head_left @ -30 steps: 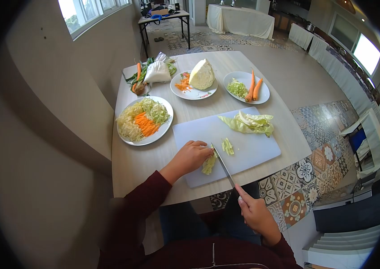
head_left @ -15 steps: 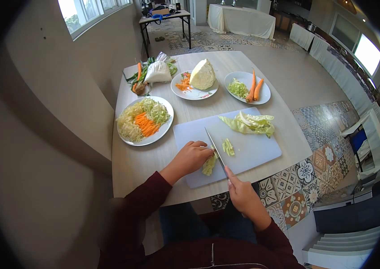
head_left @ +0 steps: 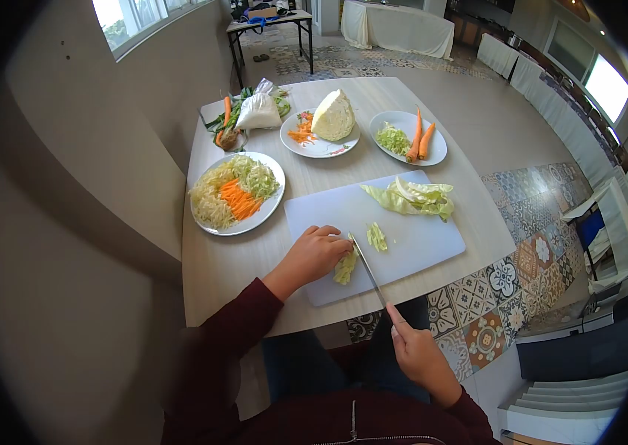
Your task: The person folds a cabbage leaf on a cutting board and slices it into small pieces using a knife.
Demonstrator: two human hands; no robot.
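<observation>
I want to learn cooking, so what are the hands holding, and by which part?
The right hand holds the knife by its handle. The left hand holds the small cabbage piece down on the cutting board, near its far end.

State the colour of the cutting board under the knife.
The cutting board is white; the head view shows it best.

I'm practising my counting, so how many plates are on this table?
3: the left plate, beside the cutting board; the middle plate, under the cabbage chunk; and the right plate, holding two whole carrots. Another could be hidden under the bag.
</observation>
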